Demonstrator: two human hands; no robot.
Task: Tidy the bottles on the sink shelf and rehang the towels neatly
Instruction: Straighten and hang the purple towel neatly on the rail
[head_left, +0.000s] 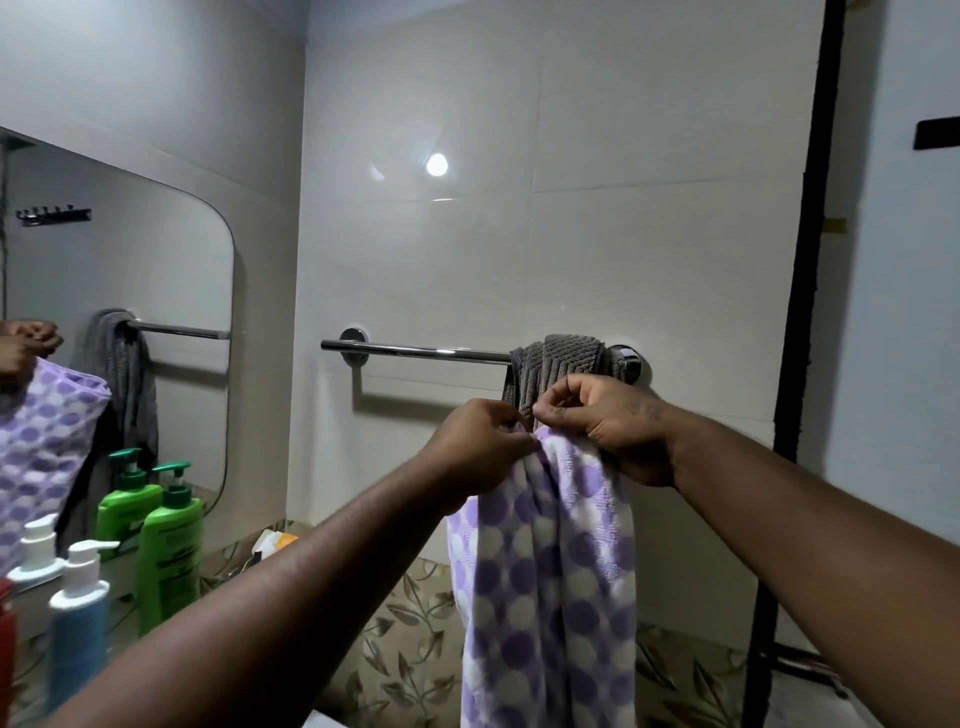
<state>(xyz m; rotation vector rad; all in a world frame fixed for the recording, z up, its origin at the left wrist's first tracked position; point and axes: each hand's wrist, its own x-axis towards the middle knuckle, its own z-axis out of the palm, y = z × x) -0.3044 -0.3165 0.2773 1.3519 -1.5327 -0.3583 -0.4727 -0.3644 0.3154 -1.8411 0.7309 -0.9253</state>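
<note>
- Both hands meet at the centre of the frame, just below the towel rail (415, 351).
- The left hand (480, 447) pinches the top edge of the purple spotted towel (545, 571), its fingers curled into the cloth.
- The right hand (618, 426) grips the same edge right beside it, with the fingertips bunching the fabric.
- The purple towel hangs straight down from the two hands, off the rail, in loose folds.
- A grey towel (561, 358) sits bunched on the right end of the rail, right behind the hands.
- At lower left, by the mirror (130, 249), stand a green pump bottle (171, 545) and a blue bottle with a white pump (78, 623), both upright and capped.
- A red container (5, 639) is cut off by the left edge.
- I cannot tell what is inside any of them.
</note>
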